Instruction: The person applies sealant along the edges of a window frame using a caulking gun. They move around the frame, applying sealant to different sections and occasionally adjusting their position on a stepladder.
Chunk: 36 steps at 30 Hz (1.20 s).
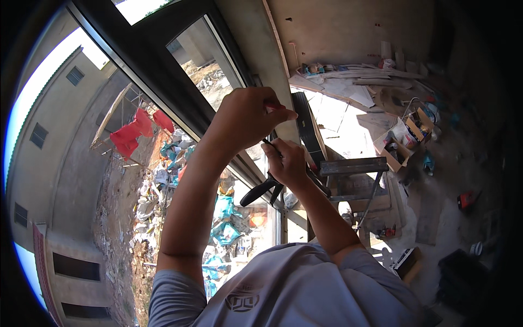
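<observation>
My left hand (pixel 245 117) is raised beside the dark window frame (pixel 180 82), its fingers closed in a pinch. A small red piece (pixel 273 105) shows between its thumb and fingers; its kind is not clear. Just below and to the right, my right hand (pixel 289 163) is wrapped round a black two-handled hand tool (pixel 259 192). Its handles stick out spread apart below my fist, and a thin dark end pokes out above, close to my left hand. My right fist hides the tool's middle.
Right of my hands a dark long profile (pixel 309 122) leans by the wall. A metal step stool (pixel 354 166) stands beyond my right forearm. Boards (pixel 376 76), open cardboard boxes (pixel 396 152) and a red tool (pixel 466 200) lie on the floor. Rubble (pixel 152 204) lies outside the window.
</observation>
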Each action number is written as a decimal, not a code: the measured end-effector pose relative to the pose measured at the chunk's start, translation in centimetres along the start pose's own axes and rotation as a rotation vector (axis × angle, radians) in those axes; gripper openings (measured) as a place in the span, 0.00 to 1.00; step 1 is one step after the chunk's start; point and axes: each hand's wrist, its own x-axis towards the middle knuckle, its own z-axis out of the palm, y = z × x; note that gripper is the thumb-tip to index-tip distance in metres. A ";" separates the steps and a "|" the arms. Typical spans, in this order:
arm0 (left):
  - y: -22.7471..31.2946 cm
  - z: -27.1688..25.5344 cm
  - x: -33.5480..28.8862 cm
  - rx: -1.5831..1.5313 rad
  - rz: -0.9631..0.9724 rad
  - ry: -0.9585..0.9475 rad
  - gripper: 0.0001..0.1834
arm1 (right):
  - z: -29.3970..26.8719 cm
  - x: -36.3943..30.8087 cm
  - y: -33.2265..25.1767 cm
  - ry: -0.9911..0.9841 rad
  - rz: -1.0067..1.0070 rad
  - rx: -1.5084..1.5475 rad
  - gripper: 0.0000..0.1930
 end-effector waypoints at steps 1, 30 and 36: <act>0.4 0.2 0.0 -0.006 0.017 0.005 0.18 | -0.2 0.0 -0.1 0.028 -0.022 0.019 0.18; 3.6 -0.1 -4.3 -0.775 0.190 0.286 0.16 | -5.0 0.6 -4.8 0.173 -0.230 0.068 0.11; 3.8 -1.0 -5.3 -0.536 0.034 0.176 0.16 | -5.4 0.7 -3.7 0.084 -0.297 -0.032 0.14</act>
